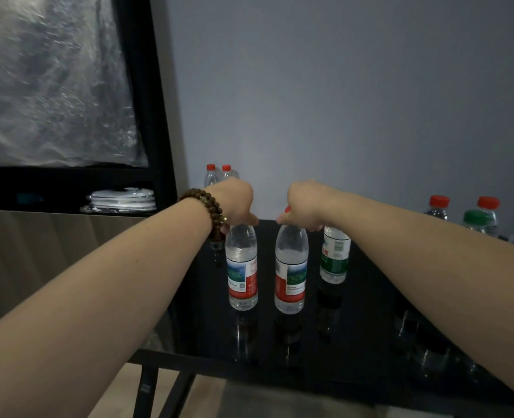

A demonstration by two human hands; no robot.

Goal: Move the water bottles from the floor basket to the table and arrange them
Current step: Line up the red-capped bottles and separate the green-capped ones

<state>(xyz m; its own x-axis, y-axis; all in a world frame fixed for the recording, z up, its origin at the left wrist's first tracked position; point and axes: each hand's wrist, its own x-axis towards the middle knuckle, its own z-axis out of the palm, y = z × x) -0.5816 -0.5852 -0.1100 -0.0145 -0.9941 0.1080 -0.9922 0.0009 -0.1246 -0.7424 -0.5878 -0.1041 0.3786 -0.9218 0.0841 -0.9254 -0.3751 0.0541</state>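
Two clear water bottles with red-and-white labels stand upright side by side on the black glossy table (355,351). My left hand (234,203), with a bead bracelet on the wrist, grips the top of the left bottle (241,270). My right hand (307,205) grips the cap end of the right bottle (291,273) and also seems to reach the top of a green-labelled bottle (335,257) just behind and to the right; whether it holds that one I cannot tell. The floor basket is out of view.
Two red-capped bottles (218,175) stand at the table's far left corner behind my left hand. Several more red-capped bottles (478,217) stand at the far right. A dark shelf unit with folded white items (121,200) is to the left.
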